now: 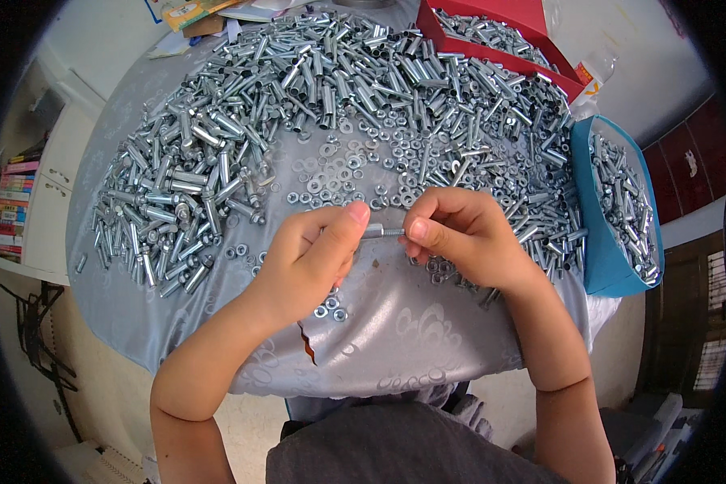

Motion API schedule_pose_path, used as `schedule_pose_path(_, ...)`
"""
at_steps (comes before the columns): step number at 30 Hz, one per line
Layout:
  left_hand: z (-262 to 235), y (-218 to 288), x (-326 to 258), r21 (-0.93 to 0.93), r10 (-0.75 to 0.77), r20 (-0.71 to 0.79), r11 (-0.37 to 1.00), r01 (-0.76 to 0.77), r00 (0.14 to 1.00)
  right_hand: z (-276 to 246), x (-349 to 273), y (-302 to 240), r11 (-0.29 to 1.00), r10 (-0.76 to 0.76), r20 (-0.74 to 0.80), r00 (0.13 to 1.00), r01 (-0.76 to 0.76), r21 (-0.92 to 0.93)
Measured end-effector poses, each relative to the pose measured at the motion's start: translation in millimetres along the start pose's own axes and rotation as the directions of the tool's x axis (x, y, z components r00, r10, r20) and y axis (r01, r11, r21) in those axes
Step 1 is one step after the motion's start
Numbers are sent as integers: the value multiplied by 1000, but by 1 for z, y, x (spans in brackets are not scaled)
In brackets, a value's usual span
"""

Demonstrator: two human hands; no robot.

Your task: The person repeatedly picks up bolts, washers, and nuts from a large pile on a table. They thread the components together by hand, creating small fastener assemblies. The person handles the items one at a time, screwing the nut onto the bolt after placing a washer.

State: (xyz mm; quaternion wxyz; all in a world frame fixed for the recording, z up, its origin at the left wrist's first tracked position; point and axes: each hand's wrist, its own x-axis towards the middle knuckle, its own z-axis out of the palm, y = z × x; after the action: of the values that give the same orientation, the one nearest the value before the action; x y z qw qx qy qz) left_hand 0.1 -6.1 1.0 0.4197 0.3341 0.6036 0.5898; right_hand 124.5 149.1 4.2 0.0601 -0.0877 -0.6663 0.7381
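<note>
Both hands are working one small metal bolt (381, 232), held in the air just above the grey tablecloth (395, 323). Left hand (310, 258) is pinching one end between thumb and fingers; right hand (460, 234) is gripping the other end. Judging by looks: stiff, light, smooth plating, so probably slippery. Best held at the ends by the fingertips. Loose washers and nuts (355, 173) are lying just beyond, with sleeve piles (185, 194) around them.
</note>
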Motion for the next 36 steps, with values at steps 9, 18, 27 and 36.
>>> schedule_pose_path(9,1,0,-1,-30,-6,20,1000,7,1000,1,0,2,998,-27,52,998,23,64)
schedule_pose_path(18,-3,-1,-1,-90,-13,146,996,26,989,3,1,6,989,-59,25,998,55,135)
schedule_pose_path(27,-1,-2,1,-54,-8,98,998,13,995,16,-5,-2,997,-81,-114,990,79,-27)
schedule_pose_path(36,-1,0,0,-64,-63,66,996,67,996,15,-7,0,921,-227,-74,971,189,-339)
